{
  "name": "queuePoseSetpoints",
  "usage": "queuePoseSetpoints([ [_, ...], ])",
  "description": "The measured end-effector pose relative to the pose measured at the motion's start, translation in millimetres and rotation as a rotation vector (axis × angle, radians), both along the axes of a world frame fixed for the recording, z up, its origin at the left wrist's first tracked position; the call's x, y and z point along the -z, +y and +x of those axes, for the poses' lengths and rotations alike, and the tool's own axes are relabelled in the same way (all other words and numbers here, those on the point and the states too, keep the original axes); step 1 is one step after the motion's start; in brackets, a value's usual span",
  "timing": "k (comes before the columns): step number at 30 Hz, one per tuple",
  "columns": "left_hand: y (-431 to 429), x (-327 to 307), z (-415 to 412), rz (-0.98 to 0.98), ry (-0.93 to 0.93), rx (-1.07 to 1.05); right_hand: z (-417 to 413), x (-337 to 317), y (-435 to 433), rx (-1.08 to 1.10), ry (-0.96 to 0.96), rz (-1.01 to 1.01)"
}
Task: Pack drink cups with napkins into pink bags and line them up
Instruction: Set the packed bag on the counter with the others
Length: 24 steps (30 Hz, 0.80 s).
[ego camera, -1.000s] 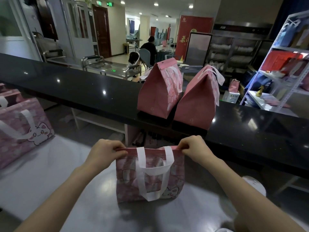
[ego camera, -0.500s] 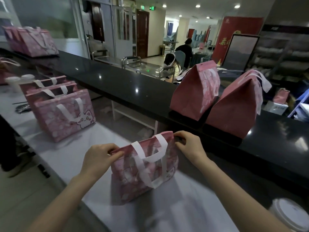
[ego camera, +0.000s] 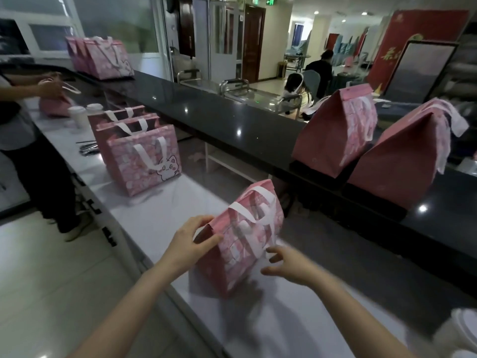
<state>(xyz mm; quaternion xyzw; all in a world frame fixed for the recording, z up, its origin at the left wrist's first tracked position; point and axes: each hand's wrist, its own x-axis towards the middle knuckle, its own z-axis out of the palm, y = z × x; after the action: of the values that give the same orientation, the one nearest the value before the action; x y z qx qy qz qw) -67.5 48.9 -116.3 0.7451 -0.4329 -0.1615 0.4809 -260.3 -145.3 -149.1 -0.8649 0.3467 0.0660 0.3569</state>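
Note:
A pink bag (ego camera: 240, 244) with white handles stands on the white worktop (ego camera: 160, 215), its top closed. My left hand (ego camera: 192, 240) pinches its near top corner. My right hand (ego camera: 290, 266) hovers just right of the bag, fingers spread and holding nothing. Three more pink bags (ego camera: 143, 157) stand in a row further left on the worktop, the front one showing a cat. Two white lidded cups (ego camera: 80, 117) stand beyond that row. A lidded cup (ego camera: 462, 329) shows at the lower right edge.
Two closed pink bags (ego camera: 338, 130) stand on the raised black counter (ego camera: 232, 120) at the right, and more pink bags (ego camera: 103, 58) at its far left end. A person (ego camera: 25, 130) stands at the left handling another bag. Dark straws (ego camera: 87, 148) lie on the worktop.
My right hand has let go of the bag's far top corner and dropped beside it. My head turned left, bringing the row of bags and the person into view.

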Motion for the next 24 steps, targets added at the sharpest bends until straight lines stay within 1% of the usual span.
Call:
queuePoseSetpoints([
  [2, 7.4, 13.7, 10.7, 0.044, 0.118, 0.089, -0.6, 20.0, 20.2, 0.01, -0.032, 0.099],
  [5, 10.1, 36.5, 29.4, 0.13, 0.079, 0.133, 10.7, 45.1, 57.1, 0.11, -0.174, 0.207],
  [7, 5.9, 48.8, 42.7, 0.125, 0.098, 0.17, 23.9, 57.5, 79.4, 0.213, -0.312, 0.264],
  [10, 0.2, 57.5, 58.6, 0.165, 0.146, 0.194, 47.9, 63.4, 107.2, 0.331, -0.489, 0.257],
  [12, -1.7, 61.9, 70.6, 0.184, 0.123, 0.183, 65.1, 61.3, 120.5, 0.417, -0.58, 0.258],
  [14, 0.5, 64.3, 83.4, 0.145, 0.11, 0.199, 80.8, 56.2, 134.5, 0.492, -0.671, 0.246],
  [18, 10.8, 59.2, 109.8, 0.076, 0.035, 0.246, 116.2, 38.5, 159.9, 0.601, -0.755, 0.167],
  [21, 18.5, 46.2, 126.2, -0.068, -0.01, 0.282, 143.3, 17.1, 170.1, 0.63, -0.81, 0.113],
  [24, 19.7, 27.0, 143.6, -0.173, -0.036, 0.248, 165.7, -0.8, 166.8, 0.619, -0.884, 0.104],
])
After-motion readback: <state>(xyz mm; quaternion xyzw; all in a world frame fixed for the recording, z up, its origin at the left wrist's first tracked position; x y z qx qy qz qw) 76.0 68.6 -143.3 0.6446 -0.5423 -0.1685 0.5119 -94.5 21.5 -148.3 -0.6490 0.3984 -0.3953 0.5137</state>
